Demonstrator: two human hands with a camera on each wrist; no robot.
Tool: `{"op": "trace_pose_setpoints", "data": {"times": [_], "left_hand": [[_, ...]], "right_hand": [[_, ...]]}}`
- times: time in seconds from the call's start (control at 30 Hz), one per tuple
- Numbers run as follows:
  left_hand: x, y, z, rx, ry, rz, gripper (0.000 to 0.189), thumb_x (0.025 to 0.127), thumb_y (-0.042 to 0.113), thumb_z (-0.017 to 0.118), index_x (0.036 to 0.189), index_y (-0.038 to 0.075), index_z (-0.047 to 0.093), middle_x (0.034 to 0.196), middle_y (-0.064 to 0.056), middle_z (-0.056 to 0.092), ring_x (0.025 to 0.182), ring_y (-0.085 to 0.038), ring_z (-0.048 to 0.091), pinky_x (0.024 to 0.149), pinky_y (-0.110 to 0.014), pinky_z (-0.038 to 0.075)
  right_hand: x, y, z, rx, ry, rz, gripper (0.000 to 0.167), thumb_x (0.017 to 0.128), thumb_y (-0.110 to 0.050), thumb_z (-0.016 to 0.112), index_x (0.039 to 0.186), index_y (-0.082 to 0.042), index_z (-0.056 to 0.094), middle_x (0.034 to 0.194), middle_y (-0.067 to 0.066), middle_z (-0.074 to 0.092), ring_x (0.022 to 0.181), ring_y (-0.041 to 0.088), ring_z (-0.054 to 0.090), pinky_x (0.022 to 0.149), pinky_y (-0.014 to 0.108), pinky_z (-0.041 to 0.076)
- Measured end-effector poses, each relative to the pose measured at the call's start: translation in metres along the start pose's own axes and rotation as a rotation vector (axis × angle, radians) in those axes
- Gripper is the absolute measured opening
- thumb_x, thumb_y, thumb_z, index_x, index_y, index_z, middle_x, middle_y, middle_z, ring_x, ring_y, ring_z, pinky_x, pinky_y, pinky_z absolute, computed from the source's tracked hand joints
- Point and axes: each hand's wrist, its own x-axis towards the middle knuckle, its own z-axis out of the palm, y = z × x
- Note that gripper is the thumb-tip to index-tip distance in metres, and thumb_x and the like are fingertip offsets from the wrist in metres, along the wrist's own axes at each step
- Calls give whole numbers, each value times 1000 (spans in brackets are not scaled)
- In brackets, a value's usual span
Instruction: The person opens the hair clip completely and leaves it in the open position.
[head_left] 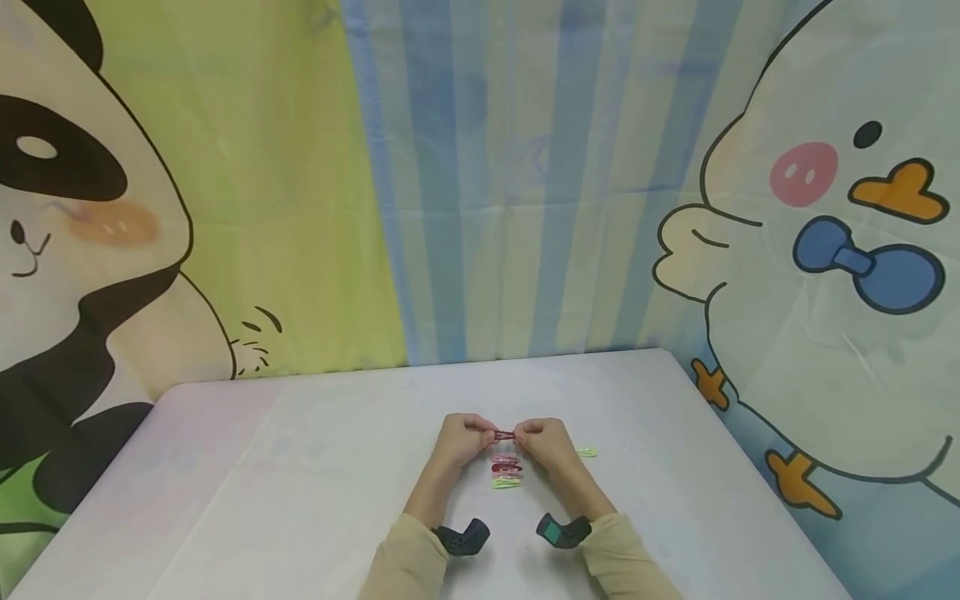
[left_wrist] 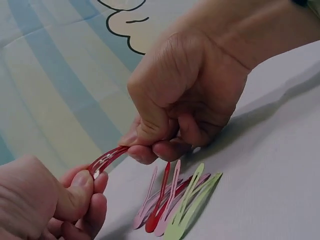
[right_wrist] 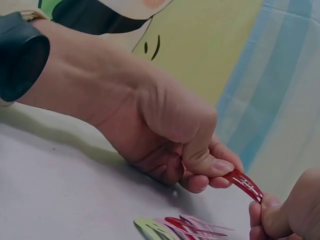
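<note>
A dark red snap hair clip is held level above the table between both hands. My left hand pinches one end of it between thumb and forefinger, and my right hand pinches the other end the same way. In the left wrist view the clip looks bowed, its middle bare between the fingertips. Just below the hands, several hair clips lie in a row: a light green clip nearest me, then pink and red ones.
Beside my right wrist another green clip lies on the white tabletop. Each wrist carries a dark camera mount. A printed cloth with cartoon animals hangs behind the table.
</note>
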Motion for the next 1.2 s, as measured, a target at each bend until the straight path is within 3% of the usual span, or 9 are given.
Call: {"op": "trace_pose_setpoints", "data": {"times": [0.07,0.3,0.4,0.5,0.67,0.9,1.03,1.2], "left_hand": [[1,-1,-1,-7,-12,18,5,80,2,69,79,5,73,72,-2,68,64,-13,56,57,-24,45],[1,-11,-16,58,-180,293,15,84,22,72,95,12,74,88,-2,72,76,-12,63,67,-26,50],[2,-16,-19,96,-211,341,24,83,29,73,103,17,73,97,3,72,84,-11,64,72,-26,50],[2,-19,-18,136,-206,360,25,82,30,73,106,21,73,99,6,71,85,-10,63,72,-25,50],[1,-20,-15,201,-139,394,17,82,30,74,98,28,74,93,11,71,77,-9,60,67,-25,49],[1,-20,-15,181,-83,450,18,81,31,75,97,23,76,92,7,73,77,-9,61,67,-25,49],[1,-20,-15,174,-69,458,19,82,33,74,97,23,76,94,7,73,81,-7,61,70,-25,48],[0,-19,-16,161,-64,450,19,82,35,73,98,25,75,94,8,73,81,-8,60,69,-24,47]], "right_hand": [[1,0,-2,5,-7,8,12,87,-13,67,93,-4,72,85,5,65,81,17,54,68,26,43],[5,3,-8,17,-34,22,15,86,-17,69,95,-5,73,82,3,65,72,16,52,60,25,41],[5,3,-11,33,-48,30,16,86,-18,68,96,-6,72,78,1,64,68,16,50,57,25,40],[6,4,-12,34,-62,25,17,87,-19,68,96,-6,72,77,0,65,68,15,50,57,25,40],[6,4,-16,28,-115,-7,19,87,-22,67,98,-8,73,80,0,66,70,15,51,58,25,41],[8,4,-25,33,-205,-73,28,88,-33,66,102,-9,72,85,2,67,70,17,53,60,26,43],[12,9,-28,6,-219,-150,27,87,-35,67,102,-13,72,89,2,67,70,17,53,62,26,45],[15,13,-28,-44,-207,-279,16,86,-24,69,101,-18,73,95,0,69,74,16,55,63,26,49]]}}
